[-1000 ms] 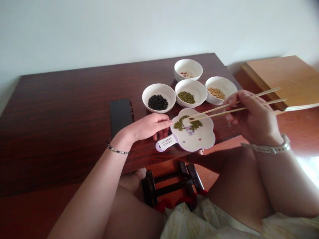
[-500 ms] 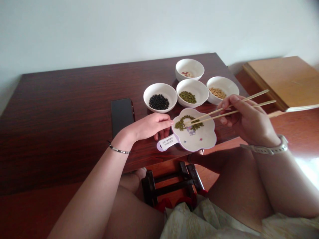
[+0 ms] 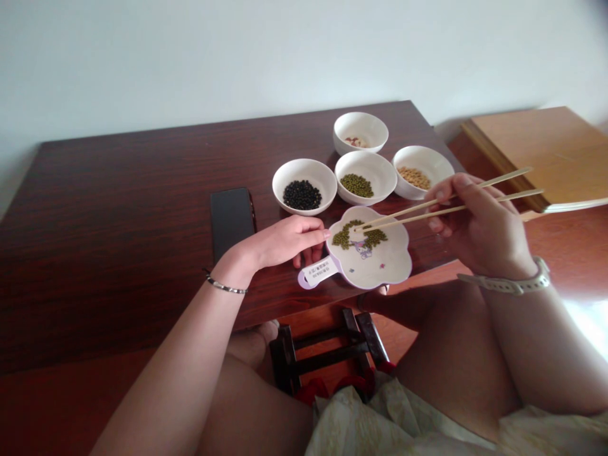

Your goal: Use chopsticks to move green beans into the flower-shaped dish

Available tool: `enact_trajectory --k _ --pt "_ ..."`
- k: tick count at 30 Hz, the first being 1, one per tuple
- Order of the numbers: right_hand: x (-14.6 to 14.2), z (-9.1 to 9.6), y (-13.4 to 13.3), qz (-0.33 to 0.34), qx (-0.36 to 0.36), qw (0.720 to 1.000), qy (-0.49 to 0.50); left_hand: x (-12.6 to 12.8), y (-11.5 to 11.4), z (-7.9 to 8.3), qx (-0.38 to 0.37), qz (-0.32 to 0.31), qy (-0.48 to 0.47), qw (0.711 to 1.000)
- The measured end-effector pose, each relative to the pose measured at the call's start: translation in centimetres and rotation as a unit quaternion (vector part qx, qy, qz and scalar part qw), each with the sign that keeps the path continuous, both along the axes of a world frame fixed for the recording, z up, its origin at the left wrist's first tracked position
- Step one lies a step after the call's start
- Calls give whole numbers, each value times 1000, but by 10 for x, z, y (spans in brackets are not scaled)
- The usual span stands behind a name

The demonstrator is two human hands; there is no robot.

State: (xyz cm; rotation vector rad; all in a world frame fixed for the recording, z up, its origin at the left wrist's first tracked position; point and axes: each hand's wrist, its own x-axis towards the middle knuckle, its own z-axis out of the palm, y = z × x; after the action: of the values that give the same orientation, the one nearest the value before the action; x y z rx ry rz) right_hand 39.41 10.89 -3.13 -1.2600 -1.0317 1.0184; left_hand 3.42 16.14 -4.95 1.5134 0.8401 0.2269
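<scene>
A flower-shaped white bowl with a purple rim and a labelled handle sits at the table's near edge. Green mung beans lie spread over its far left part. With thumb on the rim and fingers bent at its side, my left hand grips the bowl. Held in my right hand is a pair of wooden chopsticks. Their tips are close together over the mung beans; whether a bean is between them I cannot make out.
Behind stand white bowls with black beans, mung beans, yellow beans and reddish-white pieces. A black phone lies left on the dark wooden table. A dark stool is below.
My right hand and the chopsticks have shifted slightly right and up. The chopstick tips have moved slightly back, away from me. The left hand and bowl remain almost still.
</scene>
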Motion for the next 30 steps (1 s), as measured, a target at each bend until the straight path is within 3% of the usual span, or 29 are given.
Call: enact_trajectory --k 8,21,30 --pt "11 -4 11 -42 49 998 12 -1 -1 0 1 1 -8 1000" --pt "-5 1 -3 33 -41 999 16 0 -1 -1 -3 2 -6 1000" --pt "-11 4 -4 47 -61 997 16 1 -1 2 -7 3 -11 1000"
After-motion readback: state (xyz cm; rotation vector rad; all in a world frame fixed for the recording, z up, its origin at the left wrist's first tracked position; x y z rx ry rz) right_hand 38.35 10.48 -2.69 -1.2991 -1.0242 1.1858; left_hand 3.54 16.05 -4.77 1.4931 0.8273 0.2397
